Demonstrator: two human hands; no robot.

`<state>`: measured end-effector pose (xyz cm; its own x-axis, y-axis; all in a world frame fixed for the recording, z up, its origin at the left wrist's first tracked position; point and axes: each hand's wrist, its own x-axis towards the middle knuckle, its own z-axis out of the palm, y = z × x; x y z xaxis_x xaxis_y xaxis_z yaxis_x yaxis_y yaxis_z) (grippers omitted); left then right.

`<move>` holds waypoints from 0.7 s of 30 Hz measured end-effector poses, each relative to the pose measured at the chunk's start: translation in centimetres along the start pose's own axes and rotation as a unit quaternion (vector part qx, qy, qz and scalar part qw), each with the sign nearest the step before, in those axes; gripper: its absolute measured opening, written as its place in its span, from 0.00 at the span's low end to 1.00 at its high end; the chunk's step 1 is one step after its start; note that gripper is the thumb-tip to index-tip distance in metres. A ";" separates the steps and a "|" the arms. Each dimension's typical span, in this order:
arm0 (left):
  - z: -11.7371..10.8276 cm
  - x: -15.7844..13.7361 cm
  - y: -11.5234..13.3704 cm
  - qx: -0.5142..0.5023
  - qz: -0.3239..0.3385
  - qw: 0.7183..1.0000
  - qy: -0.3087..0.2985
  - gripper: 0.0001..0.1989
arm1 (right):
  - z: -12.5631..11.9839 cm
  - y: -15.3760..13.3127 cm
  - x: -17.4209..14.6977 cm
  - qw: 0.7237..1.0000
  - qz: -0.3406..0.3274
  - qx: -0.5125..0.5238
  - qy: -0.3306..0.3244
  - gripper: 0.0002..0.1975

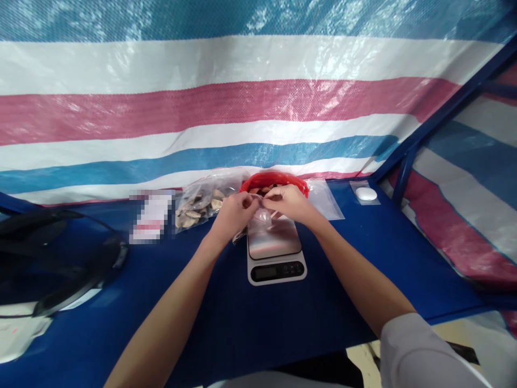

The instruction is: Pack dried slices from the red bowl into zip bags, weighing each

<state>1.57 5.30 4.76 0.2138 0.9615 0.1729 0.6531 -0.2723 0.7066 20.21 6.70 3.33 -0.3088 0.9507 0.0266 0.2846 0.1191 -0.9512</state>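
Note:
A small clear plastic bag (263, 216) is pinched at its top edge between my two hands, above the far part of a kitchen scale (274, 242). My left hand (238, 211) closes its thumb and forefinger on the bag's left side. On the other side my right hand (290, 201) grips it in the same way. What the bag holds, if anything, I cannot make out. Just behind my hands stands a red basket (278, 178) with brown pieces in it. Left of my hands lies a clear bag of dried slices (197, 207).
Flat clear bags (325, 200) lie right of the basket. Farther right is a white round object (365, 194) on a small clear packet. A blurred-out white and red packet (151, 216) and a black round object (56, 258) are at left. Striped sheeting (202, 108) hangs behind the blue table (343, 302).

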 end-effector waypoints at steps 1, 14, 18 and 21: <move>-0.3 0.0 -0.1 0.009 0.004 1.000 -0.009 0.14 | -0.1 0.0 0.0 1.000 0.007 0.006 -0.004 0.05; -4.0 0.2 -0.6 0.084 0.022 0.994 -0.069 0.07 | -2.2 -1.3 -0.8 0.997 0.053 -0.034 -0.051 0.03; -3.2 0.1 0.0 0.066 0.025 0.996 -0.047 0.10 | -2.4 -1.2 -0.7 0.998 0.044 -0.018 -0.040 0.04; -2.3 0.0 0.4 0.043 0.015 0.999 -0.014 0.16 | -2.1 -1.2 -0.8 0.999 0.018 0.013 -0.046 0.07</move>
<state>0.17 5.24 6.61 0.2542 0.9517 0.1725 0.7058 -0.3045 0.6396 21.99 6.43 5.13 -0.3804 0.9241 -0.0356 0.2749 0.0762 -0.9585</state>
